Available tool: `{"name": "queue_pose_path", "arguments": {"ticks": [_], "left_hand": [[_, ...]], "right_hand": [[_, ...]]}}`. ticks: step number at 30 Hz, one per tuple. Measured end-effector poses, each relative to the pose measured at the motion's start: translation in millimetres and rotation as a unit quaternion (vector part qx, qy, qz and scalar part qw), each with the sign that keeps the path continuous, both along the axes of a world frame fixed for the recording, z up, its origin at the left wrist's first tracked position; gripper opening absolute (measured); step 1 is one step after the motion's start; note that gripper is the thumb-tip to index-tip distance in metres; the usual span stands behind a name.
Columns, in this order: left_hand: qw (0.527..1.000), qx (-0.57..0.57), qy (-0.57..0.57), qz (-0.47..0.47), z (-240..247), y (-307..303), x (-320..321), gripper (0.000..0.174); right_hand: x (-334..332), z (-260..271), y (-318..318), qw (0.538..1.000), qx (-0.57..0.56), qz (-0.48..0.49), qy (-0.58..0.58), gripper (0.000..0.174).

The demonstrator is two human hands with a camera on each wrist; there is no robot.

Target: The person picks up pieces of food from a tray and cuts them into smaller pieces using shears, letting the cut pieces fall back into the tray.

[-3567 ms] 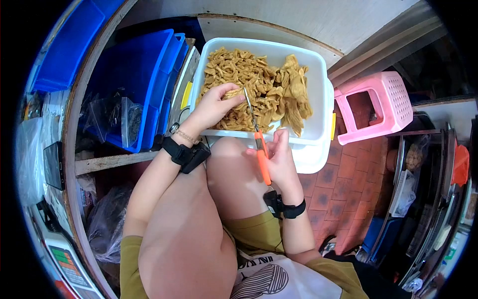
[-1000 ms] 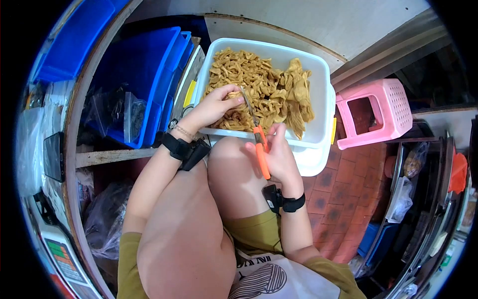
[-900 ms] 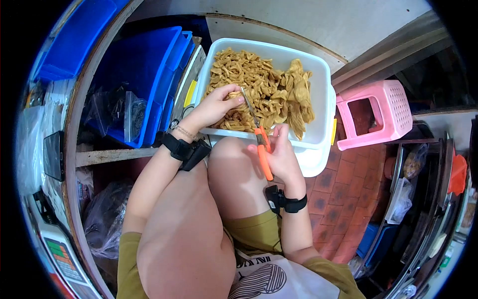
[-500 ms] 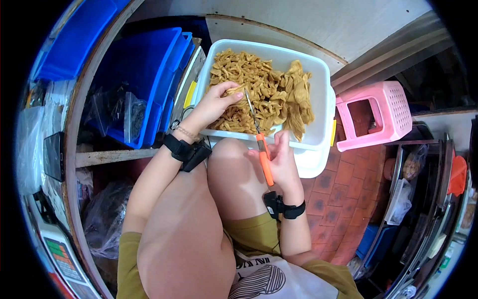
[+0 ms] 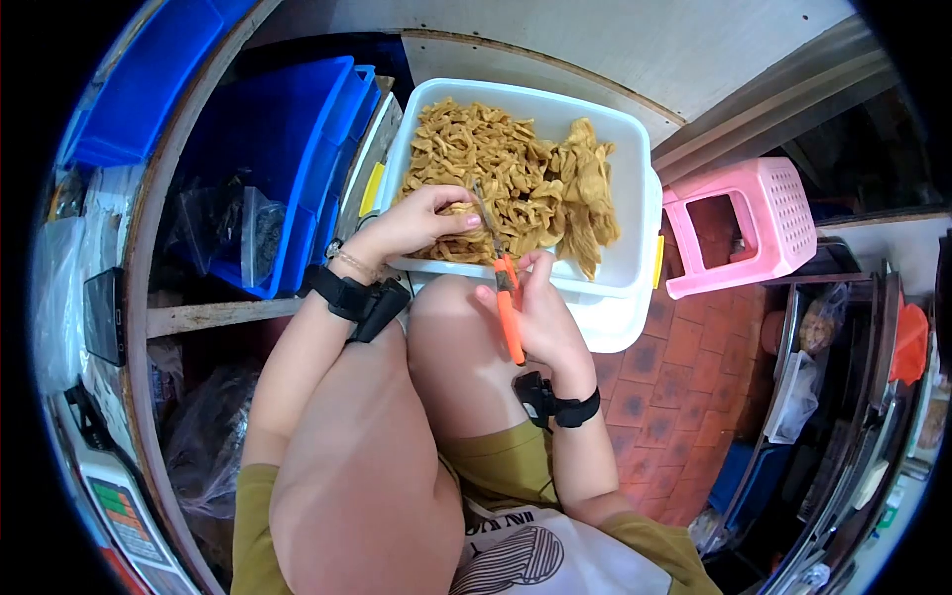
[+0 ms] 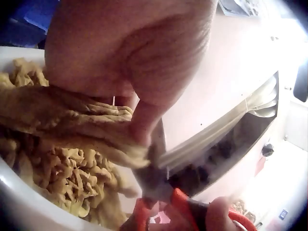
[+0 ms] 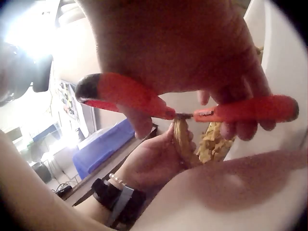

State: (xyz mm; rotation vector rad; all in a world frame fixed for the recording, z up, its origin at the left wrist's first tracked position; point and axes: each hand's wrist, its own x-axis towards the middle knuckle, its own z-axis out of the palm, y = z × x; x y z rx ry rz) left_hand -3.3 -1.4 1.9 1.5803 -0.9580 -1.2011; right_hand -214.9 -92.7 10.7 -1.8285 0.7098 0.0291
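Wrinkled tan strips (image 5: 476,139) heap inside a white rectangular plastic tub (image 5: 632,238), bare along its right side. Fingers of the left hand (image 5: 421,220) pinch a folded tan piece (image 6: 72,120); the right hand (image 5: 545,319) grips orange-handled metal scissors (image 5: 507,297).

The left forearm (image 5: 295,372) slants forward and inward to the left hand (image 5: 412,224), its thumb (image 6: 145,120) and fingers (image 5: 451,194) drawn together in a pinch. The right forearm (image 5: 580,459) also reaches forward — the right hand (image 5: 543,315) gripping with its thumb well apart from the curled fingers.
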Motion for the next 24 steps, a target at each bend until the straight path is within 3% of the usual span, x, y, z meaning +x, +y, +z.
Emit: {"name": "queue_pose_path", "arguments": {"ticks": [4, 10, 12, 20, 22, 24], "left_hand": [[0.999, -0.021, -0.029, 0.025, -5.3, -2.0, 0.4, 0.028], [0.991, -0.018, -0.082, 0.106, -3.8, -1.9, -2.3, 0.031], [0.992, -0.019, -0.065, 0.109, -4.5, -3.0, -1.9, 0.031], [0.993, -0.019, -0.001, 0.119, -4.9, -3.8, -2.1, 0.027], [1.000, 0.010, -0.022, -0.017, -1.0, -2.2, -2.9, 0.023], [1.000, 0.015, -0.004, -0.020, 9.5, -2.4, -10.3, 0.022]], "right_hand": [[0.0, 3.7, 1.8, 1.000, 0.001, -0.029, -0.011, 0.068], [-6.9, 9.8, -0.6, 0.992, 0.094, -0.068, -0.039, 0.061], [-8.2, 8.0, 0.5, 0.992, 0.055, -0.067, -0.096, 0.057], [-10.5, 5.3, -0.1, 0.995, -0.049, -0.051, -0.065, 0.061], [-8.4, 2.9, 1.5, 0.995, -0.046, -0.057, -0.064, 0.061], [-6.4, -5.5, 2.5, 0.998, -0.021, -0.050, -0.038, 0.062]]}}
